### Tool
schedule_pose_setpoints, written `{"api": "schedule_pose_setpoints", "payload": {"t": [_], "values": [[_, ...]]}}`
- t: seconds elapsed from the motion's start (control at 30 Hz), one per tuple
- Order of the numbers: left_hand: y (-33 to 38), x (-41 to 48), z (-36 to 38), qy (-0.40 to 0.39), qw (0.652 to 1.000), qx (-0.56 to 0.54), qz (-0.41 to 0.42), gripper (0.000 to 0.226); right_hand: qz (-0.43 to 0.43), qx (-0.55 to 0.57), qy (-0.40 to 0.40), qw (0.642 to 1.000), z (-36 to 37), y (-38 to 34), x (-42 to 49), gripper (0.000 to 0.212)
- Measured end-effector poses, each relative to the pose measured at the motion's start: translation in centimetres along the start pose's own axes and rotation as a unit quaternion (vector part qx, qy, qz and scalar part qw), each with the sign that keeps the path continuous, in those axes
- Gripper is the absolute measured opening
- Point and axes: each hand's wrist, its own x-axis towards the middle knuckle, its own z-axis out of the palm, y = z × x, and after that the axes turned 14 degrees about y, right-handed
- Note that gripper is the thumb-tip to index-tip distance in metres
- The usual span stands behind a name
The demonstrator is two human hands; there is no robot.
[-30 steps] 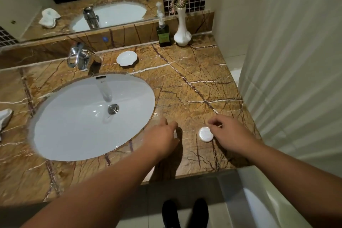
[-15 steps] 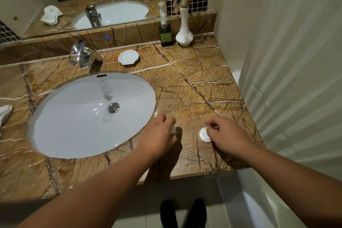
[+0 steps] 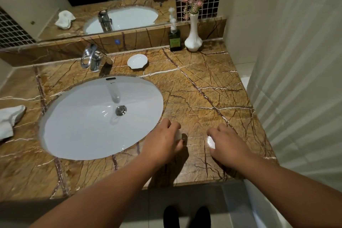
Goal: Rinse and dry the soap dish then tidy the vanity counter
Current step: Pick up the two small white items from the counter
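The white shell-shaped soap dish [image 3: 137, 61] sits empty on the brown marble counter [image 3: 199, 87], behind the sink and right of the chrome faucet [image 3: 91, 59]. My right hand [image 3: 227, 144] is at the counter's front edge with thumb and fingers closed on a round white soap [image 3: 210, 142], which is tilted up on its edge. My left hand [image 3: 162, 144] rests beside the basin rim, fingers curled over a small white object [image 3: 178, 134] that is mostly hidden beneath it.
The white oval sink [image 3: 83, 122] fills the counter's left half. A crumpled white cloth [image 3: 9, 118] lies at the far left. A green pump bottle [image 3: 174, 38] and a white vase [image 3: 193, 37] of pink flowers stand at the back right. A pale curtain [image 3: 299, 72] hangs on the right.
My right hand has closed on the round soap and tipped it up from lying flat. My left hand has settled lower over the small white object.
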Motion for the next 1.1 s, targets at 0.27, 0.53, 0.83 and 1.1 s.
{"api": "schedule_pose_setpoints", "payload": {"t": [0.27, 0.53, 0.83, 1.1], "values": [[-0.1, 0.3, 0.1, -0.008, 1.000, 0.000, -0.009, 0.040, -0.003, -0.004, 0.000, 1.000, 0.1, -0.3, 0.6, 0.044], [-0.5, 1.6, -2.5, -0.005, 0.999, 0.024, -0.025, 0.039, -0.023, 0.063, 0.035, 0.997, -2.9, -2.4, 3.3, 0.045], [-2.5, 3.3, -7.7, 0.035, 0.997, 0.048, -0.058, 0.038, -0.072, 0.084, 0.071, 0.991, -6.5, -7.2, 7.1, 0.042], [-8.6, 5.5, -9.8, 0.068, 0.995, 0.037, -0.070, 0.039, -0.079, 0.098, 0.094, 0.988, -7.2, -13.1, 11.0, 0.043]]}}
